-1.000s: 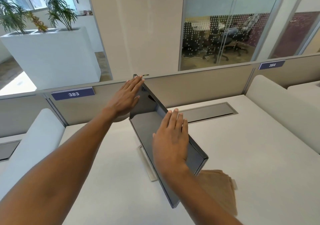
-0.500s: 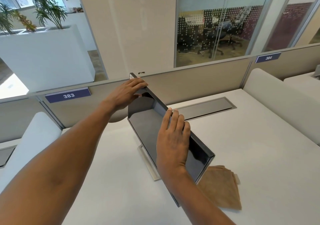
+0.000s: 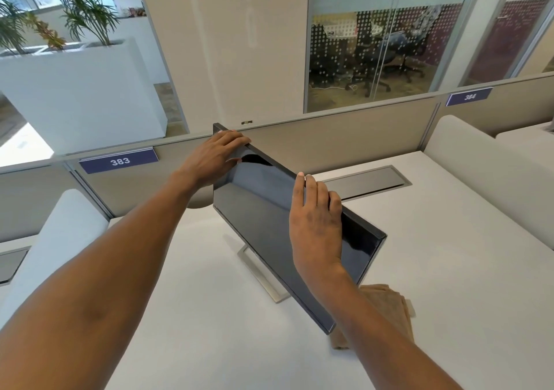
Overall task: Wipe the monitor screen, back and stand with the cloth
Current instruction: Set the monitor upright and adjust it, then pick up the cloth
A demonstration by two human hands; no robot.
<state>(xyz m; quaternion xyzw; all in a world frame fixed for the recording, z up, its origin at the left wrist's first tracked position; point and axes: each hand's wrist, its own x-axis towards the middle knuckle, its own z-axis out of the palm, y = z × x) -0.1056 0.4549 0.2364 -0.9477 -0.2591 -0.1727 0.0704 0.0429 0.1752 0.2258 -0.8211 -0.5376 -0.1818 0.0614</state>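
Head view: monitor (image 3: 263, 209) angled on its stand (image 3: 263, 278), mid-counter (image 3: 449, 269). Your left hand (image 3: 212, 158) grips its far top corner. Your right hand (image 3: 317, 227) lies against the screen, fingers straight. Folded cloth (image 3: 386, 308) beside the near end.

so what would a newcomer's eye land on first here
The black monitor stands angled in the middle of the white desk. The left hand holds its far top corner, and the right hand rests flat against the top edge nearer the camera. A folded tan cloth lies untouched on the desk by the monitor's near corner.
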